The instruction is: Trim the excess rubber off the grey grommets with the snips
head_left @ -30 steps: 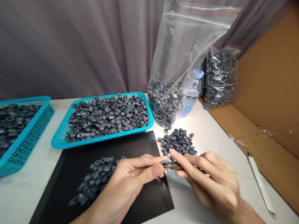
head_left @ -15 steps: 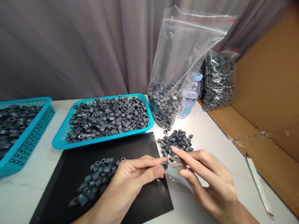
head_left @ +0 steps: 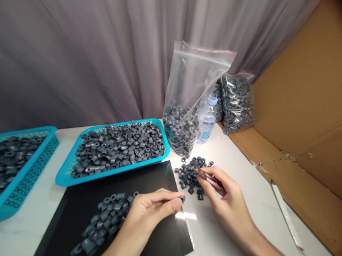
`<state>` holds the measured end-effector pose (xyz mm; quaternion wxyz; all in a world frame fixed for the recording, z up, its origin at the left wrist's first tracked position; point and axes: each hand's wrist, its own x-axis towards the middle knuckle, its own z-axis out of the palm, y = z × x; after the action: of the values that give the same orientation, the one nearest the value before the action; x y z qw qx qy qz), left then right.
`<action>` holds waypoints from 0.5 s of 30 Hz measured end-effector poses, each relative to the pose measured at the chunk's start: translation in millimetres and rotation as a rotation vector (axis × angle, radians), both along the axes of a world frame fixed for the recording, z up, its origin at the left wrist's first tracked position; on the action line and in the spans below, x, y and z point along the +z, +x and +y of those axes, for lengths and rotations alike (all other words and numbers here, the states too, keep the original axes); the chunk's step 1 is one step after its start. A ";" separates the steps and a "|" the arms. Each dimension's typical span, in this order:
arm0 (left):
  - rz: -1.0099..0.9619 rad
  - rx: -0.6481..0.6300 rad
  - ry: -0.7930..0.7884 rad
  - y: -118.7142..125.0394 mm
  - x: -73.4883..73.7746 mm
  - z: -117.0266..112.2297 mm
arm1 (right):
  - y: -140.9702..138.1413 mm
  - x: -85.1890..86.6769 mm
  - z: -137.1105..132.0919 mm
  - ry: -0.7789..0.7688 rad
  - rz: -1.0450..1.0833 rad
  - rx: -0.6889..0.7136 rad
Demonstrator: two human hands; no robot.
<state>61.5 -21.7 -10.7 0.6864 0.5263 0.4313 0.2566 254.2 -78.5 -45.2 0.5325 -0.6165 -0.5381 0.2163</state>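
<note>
In my left hand (head_left: 158, 209), a small dark grey plastic ring (head_left: 182, 198) is pinched between thumb and fingertips above the right edge of a black sheet (head_left: 154, 176). My right hand (head_left: 227, 194) is closed on pinkish metal tweezers (head_left: 212, 180), their tip at a loose pile of small grey caps (head_left: 190, 171) on the white table. Whether the tip grips a cap is too small to make out. A heap of grey rings (head_left: 109, 216) lies on the black sheet, partly hidden by my left forearm.
A turquoise basket (head_left: 111, 170) full of grey rings stands behind the sheet, a second basket (head_left: 47, 152) to its left. Further back are an upright zip bag (head_left: 187, 79), a water bottle (head_left: 207, 120) and another filled bag (head_left: 238, 104). A pale strip-like tool (head_left: 286, 216) lies beside the cardboard wall (head_left: 309, 112).
My right hand has moved away from the ring in my left hand, over to the loose pile with the tweezers. My left hand still pinches its ring. The view has tilted up a little.
</note>
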 end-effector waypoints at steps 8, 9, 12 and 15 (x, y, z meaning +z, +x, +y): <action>-0.011 0.128 0.636 22.8 90.1 75.4 | 0.8 -12.9 12.8 0.006 -0.279 -0.009; -0.027 0.124 0.819 33.6 111.9 92.8 | -2.1 -17.2 13.6 0.030 -0.298 -0.011; 0.046 0.071 1.362 73.0 174.2 145.2 | -9.5 -32.5 18.6 0.115 -0.325 -0.055; 0.138 0.045 1.467 107.8 213.6 185.5 | -13.5 -43.8 25.5 0.171 -0.318 -0.079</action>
<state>169.3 163.8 202.9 0.1239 0.8560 0.2019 0.4595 240.6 -53.0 -89.0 0.4994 -0.6161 -0.6072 0.0483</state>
